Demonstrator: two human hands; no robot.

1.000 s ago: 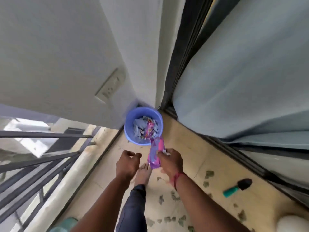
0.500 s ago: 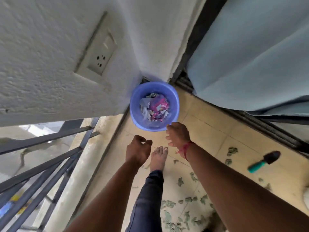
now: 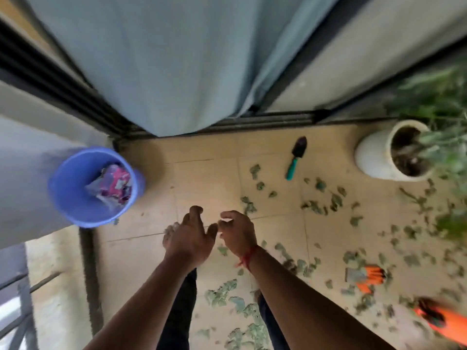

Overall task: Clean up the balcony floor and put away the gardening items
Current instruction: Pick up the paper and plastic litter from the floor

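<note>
My left hand (image 3: 189, 236) and my right hand (image 3: 237, 231) hang side by side over the tiled floor (image 3: 207, 183), both empty with fingers loosely curled. A blue bucket (image 3: 73, 198) with pink and white wrappers (image 3: 113, 185) inside stands to the left, by the wall corner. A small trowel (image 3: 296, 157) with a teal handle lies on the tiles near the door track. Dry green leaf scraps (image 3: 316, 205) are strewn over the floor to the right and below my arms. An orange and grey glove (image 3: 366, 276) lies at the right.
A white plant pot (image 3: 374, 152) with soil and a leafy plant stands at the upper right. A blurred orange object (image 3: 442, 322) lies at the lower right. A pale blue curtain (image 3: 177, 59) hangs behind the sliding door track. The balcony railing (image 3: 20, 299) runs along the left.
The pink wrapper left my right hand and now lies in the bucket. My view swung right, bringing the pot, glove and more leaves into sight. Both hands drew back from the bucket.
</note>
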